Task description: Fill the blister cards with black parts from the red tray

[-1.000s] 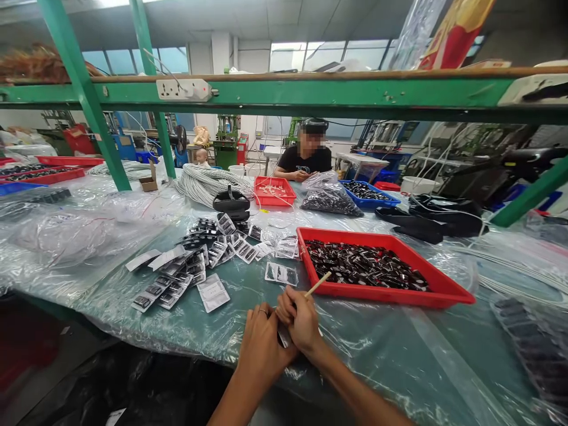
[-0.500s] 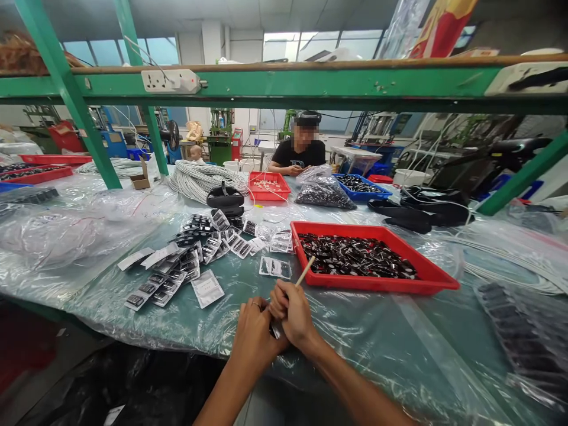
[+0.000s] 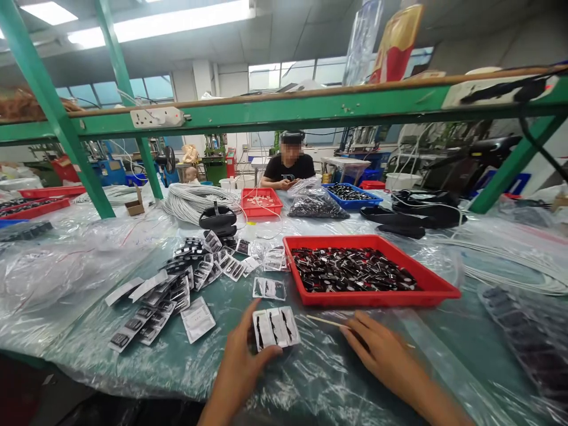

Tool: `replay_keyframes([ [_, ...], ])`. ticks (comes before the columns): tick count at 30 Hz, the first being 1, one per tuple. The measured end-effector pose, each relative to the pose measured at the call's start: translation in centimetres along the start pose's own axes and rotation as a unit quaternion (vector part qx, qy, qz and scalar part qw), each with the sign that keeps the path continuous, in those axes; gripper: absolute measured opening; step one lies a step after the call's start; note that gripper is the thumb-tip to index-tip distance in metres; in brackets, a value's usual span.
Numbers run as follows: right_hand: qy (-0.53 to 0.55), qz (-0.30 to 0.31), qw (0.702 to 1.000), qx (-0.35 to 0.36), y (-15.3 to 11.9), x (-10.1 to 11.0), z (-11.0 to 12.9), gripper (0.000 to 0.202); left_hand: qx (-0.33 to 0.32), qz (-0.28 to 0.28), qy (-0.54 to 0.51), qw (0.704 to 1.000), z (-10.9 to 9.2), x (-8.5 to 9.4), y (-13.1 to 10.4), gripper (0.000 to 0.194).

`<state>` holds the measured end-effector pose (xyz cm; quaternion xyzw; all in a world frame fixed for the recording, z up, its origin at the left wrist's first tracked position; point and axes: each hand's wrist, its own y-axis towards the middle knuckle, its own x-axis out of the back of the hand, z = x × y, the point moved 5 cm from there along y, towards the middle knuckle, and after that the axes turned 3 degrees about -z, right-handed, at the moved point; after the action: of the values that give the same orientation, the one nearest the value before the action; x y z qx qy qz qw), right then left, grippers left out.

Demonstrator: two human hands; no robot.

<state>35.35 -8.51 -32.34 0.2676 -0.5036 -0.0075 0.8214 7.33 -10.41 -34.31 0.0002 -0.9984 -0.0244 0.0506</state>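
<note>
My left hand is closed on the edge of a small white blister card, its thumb along the lower edge and a finger behind the left side. Dark slim shapes show in the card's three sections. My right hand is palm down over a thin wooden stick, fingers stretched out. The stick's two ends show on either side of the hand; whether the fingers touch it I cannot make out. Just beyond the held card lies a similar card. Left of my hands is a white card lying flat.
A red tray of small black parts stands beyond my right hand. Several packed cards are heaped to the left. Farther back are a cable coil, a bag of dark parts and a seated person. A green beam crosses above.
My hands, together before, have moved apart. The stick, upright in my right hand earlier, is now low and nearly level under it at the right. The card in my left hand has come into full view.
</note>
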Motion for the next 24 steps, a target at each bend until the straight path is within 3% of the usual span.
replay_keyframes([
  [3,-0.080,-0.079,0.988,0.109,-0.2,0.6,0.6,0.029,-0.008,-0.036,-0.133,0.990,-1.5,-0.8,2.8,0.077],
  [7,-0.040,-0.182,0.969,0.162,3.9,2.4,4.4,0.027,-0.057,-0.039,-0.176,0.982,-4.3,-3.8,8.1,0.047],
  [10,-0.012,-0.156,0.970,0.187,8.7,2.0,5.8,0.036,-0.088,0.007,-0.191,0.978,-6.0,-6.9,11.5,0.048],
  [13,-0.003,-0.156,0.974,0.166,11.7,0.7,4.3,0.036,-0.093,0.030,-0.221,0.970,-6.3,-9.3,13.8,0.052],
  [18,0.033,-0.184,0.975,0.123,11.3,-0.9,1.7,0.037,-0.056,0.016,-0.279,0.959,-4.1,-11.0,14.9,0.055],
  [24,-0.010,-0.179,0.974,0.141,10.3,-1.1,2.6,0.043,-0.024,-0.015,-0.286,0.958,-3.5,-10.8,14.2,0.050],
])
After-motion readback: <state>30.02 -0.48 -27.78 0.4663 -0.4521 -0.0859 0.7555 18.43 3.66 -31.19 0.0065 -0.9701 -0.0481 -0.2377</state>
